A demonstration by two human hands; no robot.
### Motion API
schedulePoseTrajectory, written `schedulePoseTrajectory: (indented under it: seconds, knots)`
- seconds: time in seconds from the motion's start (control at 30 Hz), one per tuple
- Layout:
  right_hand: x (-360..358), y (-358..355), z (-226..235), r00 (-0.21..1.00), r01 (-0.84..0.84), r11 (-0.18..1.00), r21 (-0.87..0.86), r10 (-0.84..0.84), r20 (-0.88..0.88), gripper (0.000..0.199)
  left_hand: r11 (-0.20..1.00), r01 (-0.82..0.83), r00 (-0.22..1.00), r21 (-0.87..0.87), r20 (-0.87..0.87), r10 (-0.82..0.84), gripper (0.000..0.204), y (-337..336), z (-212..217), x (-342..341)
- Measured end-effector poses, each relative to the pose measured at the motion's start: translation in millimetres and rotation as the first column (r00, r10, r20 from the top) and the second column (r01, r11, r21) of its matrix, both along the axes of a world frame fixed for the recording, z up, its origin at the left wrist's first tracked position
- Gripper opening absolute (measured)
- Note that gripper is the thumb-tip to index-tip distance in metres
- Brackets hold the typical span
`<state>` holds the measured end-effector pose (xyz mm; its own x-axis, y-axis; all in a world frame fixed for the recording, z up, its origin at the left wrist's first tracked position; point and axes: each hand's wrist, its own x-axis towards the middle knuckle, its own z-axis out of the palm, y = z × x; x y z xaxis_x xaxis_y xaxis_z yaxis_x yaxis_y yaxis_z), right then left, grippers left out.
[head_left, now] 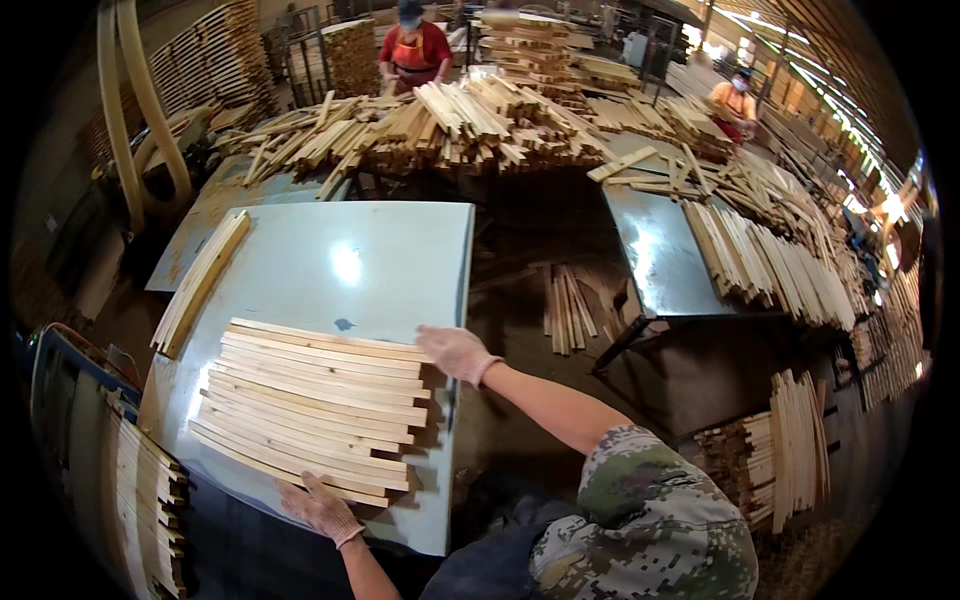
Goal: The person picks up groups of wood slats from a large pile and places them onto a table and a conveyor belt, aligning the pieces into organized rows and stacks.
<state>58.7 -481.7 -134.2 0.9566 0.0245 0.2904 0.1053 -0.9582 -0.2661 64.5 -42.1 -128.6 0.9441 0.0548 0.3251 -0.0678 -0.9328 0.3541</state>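
A row of pale wooden strips lies side by side on a grey-white tabletop, their right ends uneven. My left hand, in a light knit glove, is at the near edge of the row, fingers stretched out and touching the closest strip. At the far right corner of the row is my right hand, also gloved. Its fingers extend along the end of the farthest strip, with their tips partly hard to make out. Neither hand appears to grasp a strip.
A narrow wooden stack sits along the table's left side. Heaped strips cover the surface beyond. Another metal table bears strips at right. Two people work at the back, one in red, one in orange.
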Motion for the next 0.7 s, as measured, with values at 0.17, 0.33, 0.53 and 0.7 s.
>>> schedulePoseTrajectory:
  seconds: [0.17, 0.33, 0.53, 0.7]
  knots:
    - [-194.0, -10.3, -85.9, 0.817, 0.508, 0.590, 0.627, -0.561, -0.133, 0.019, 0.839, 0.056, 0.998, -0.541, 0.015, -0.057, 0.062, -4.0, 8.0, 0.4]
    - [-397.3, 39.4, -170.6, 0.542, 0.799, 0.520, 0.300, -0.410, -0.733, 0.037, 0.560, 0.262, 0.960, -0.786, 0.270, -0.070, 0.065, -18.9, 36.4, -19.9]
    - [-554.1, 57.1, -289.5, 0.028, 0.878, 0.478, -0.016, -0.085, -0.996, 0.068, 0.262, 0.371, 0.843, -0.891, 0.205, -0.498, 0.055, -104.7, 102.0, -82.9]
    - [-552.8, 1.9, -282.6, 0.339, 0.579, 0.791, 0.199, -0.011, -0.941, 0.053, 0.219, 0.327, 0.659, -0.919, 0.056, -0.750, 0.058, -228.9, 105.7, -106.6]
